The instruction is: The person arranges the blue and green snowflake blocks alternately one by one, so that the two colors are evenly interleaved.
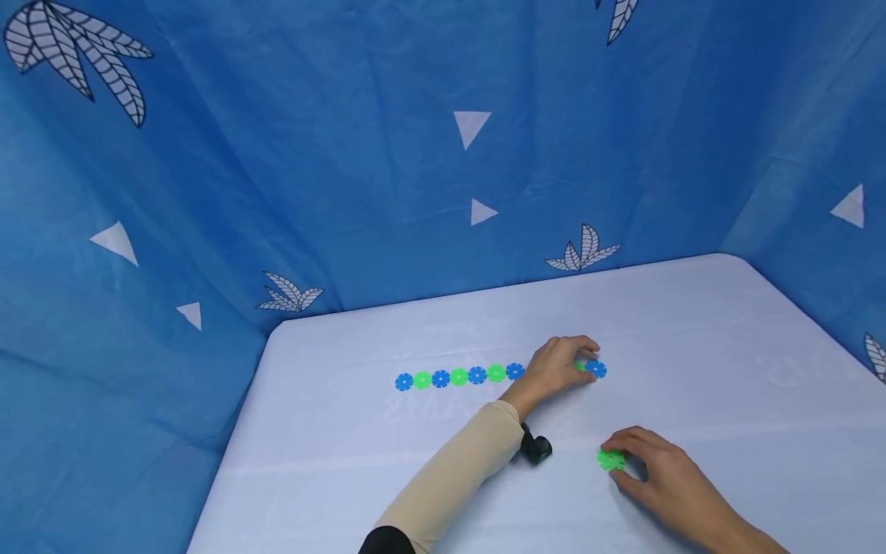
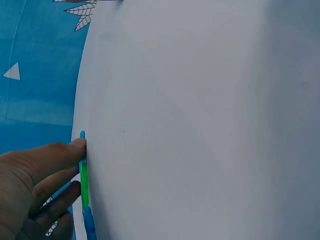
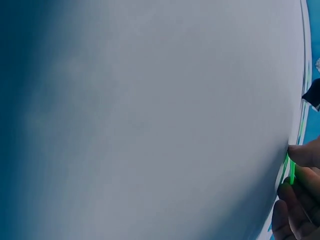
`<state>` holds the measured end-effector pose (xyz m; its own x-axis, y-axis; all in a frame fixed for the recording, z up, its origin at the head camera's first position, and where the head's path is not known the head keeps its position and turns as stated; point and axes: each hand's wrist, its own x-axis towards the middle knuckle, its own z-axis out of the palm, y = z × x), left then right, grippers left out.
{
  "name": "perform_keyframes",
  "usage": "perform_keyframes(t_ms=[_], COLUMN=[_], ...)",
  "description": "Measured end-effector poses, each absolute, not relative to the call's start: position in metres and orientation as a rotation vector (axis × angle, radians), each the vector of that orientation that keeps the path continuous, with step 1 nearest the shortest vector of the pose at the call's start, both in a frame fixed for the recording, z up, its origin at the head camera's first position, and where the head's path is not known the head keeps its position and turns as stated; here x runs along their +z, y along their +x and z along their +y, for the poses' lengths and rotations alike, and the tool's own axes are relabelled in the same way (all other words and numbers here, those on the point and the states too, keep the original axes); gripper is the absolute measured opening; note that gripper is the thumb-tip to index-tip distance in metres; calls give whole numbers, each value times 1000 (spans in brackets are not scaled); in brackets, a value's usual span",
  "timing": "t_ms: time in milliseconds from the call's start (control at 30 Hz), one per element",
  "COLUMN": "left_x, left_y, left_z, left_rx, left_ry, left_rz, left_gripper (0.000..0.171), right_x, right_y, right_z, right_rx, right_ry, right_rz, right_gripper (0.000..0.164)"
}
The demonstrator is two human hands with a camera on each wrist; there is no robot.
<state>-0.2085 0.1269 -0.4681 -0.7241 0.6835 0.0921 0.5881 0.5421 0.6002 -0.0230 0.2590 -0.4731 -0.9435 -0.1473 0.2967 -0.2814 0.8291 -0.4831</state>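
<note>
A row of small notched plastic discs, alternating blue and green, lies on the white table. My left hand reaches over the row's right part and covers some of it. Its thumb and fingers pinch the blue disc at the right end, beside a partly hidden green disc. In the left wrist view the discs show edge-on, with the fingers at the blue one. Lower right, my right hand pinches a separate green disc between thumb and index finger, close to the tabletop.
The white tabletop carries faint mirrored lettering. A black wrist camera sits under the left forearm, which wears a beige sleeve. Blue curtains with leaf and triangle prints hang behind the table and at both sides.
</note>
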Motion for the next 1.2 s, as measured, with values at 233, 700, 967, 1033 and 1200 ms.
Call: perform_keyframes(t_ms=[233,700,967,1033,1200], left_x=[-467,-469,-468,-468,-467], left_y=[-208,-208,-208,-208,-207], left_z=[129,129,129,129,129], left_rx=[910,919,927,926,923], left_ry=[1081,1064,1056,1049,1038], left_rz=[2642,2631,2624,2627,2633], left_gripper=[45,44,44,44,44], right_x=[-473,-459,-458,-460,-463], right_y=[-28,-75,-104,-110,-120], right_z=[265,282,296,298,300], right_rx=[871,906,881,875,886], right_ry=[280,156,76,62,26], right_rz=[-2737,-2695,-2708,-2711,-2754], right_gripper=[37,31,28,27,26])
